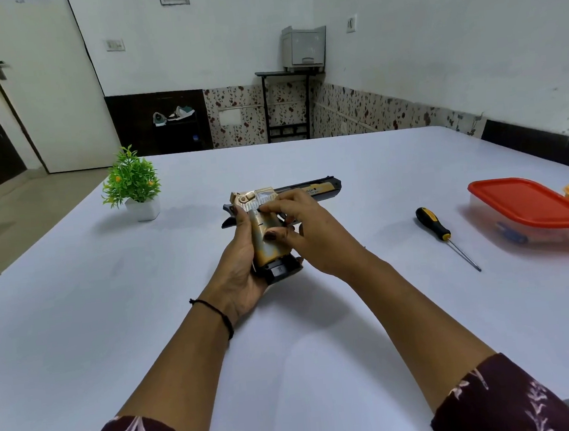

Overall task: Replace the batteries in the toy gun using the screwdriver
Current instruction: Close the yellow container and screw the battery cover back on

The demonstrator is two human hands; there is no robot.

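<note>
at the table (pixel 289 369) middle, the left hand (pixel 243 270) grips the toy gun (pixel 322 188) by its handle; the right hand (pixel 312 233) pinches the handle's side, probably finding the battery cover. next: fetch the screwdriver (pixel 435 224), table's right.

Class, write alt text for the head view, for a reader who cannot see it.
A person's left hand grips the handle of a gold and black toy gun at a white table, while the right hand pinches its side. A screwdriver lies to the right, near a red-lidded box.
</note>
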